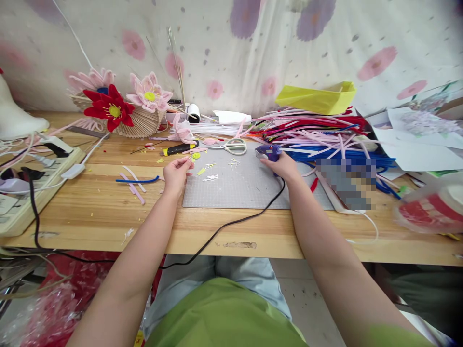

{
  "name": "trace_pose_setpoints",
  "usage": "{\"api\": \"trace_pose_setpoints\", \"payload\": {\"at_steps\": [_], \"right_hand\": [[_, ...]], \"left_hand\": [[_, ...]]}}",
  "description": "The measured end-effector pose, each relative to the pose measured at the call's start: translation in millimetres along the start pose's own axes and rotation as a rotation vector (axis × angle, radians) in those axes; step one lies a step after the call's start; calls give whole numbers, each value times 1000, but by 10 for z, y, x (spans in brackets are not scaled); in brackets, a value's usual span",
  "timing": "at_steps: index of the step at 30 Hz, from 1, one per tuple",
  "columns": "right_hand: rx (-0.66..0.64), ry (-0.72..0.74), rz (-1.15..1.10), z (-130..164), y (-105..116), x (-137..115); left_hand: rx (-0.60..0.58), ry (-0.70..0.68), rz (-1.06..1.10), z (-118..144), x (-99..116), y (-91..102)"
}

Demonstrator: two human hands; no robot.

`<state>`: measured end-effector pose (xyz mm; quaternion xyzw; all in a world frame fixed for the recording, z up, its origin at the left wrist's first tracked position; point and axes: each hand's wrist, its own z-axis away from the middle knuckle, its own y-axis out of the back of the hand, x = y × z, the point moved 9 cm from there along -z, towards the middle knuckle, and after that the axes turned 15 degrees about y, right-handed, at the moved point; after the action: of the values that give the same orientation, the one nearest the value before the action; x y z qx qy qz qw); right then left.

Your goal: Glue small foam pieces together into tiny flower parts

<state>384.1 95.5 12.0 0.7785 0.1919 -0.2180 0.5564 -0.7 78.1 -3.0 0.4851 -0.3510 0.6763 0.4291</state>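
My right hand (285, 167) is wrapped round a blue-purple hot glue gun (269, 152), held over the right part of the grey cutting mat (224, 195). Its nozzle points left, and a black cord runs down from its handle. At the mat's left edge, my left hand (175, 174) is closed in a pinch; the tiny thing at its fingertips is too small to make out. A round yellow piece (196, 155) lies just beyond those fingers. On the mat are short white pieces (210, 178), yellow scraps (201, 171) and thin pale strands (233, 165).
Scissors (235, 146) and a yellow-black utility knife (180, 148) lie behind the mat. Pipe cleaners (325, 130) are heaped at the back right, near a phone (343, 185). Left are fuzzy flowers (114, 111) and a power strip (61, 178). The black cord (224, 225) crosses the front edge.
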Motion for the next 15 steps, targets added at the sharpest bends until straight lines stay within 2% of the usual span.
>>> {"api": "trace_pose_setpoints", "payload": {"at_steps": [4,6,8,9,12,15], "right_hand": [[-96,29,277,57,315,-103],[-277,47,313,104,269,-199],[-472,161,206,169,48,-456],[-503,258,102,186,-69,-662],[-446,427,-194,164,-429,-1229],[-423,469,-340,97,-877,-1610]], "left_hand": [[30,-18,18,-28,22,61],[36,-29,6,-30,27,59],[38,-32,-19,-30,20,45],[38,-30,-33,-30,12,36],[28,-34,-52,-39,-15,15],[8,-54,-39,-58,-38,5]]}}
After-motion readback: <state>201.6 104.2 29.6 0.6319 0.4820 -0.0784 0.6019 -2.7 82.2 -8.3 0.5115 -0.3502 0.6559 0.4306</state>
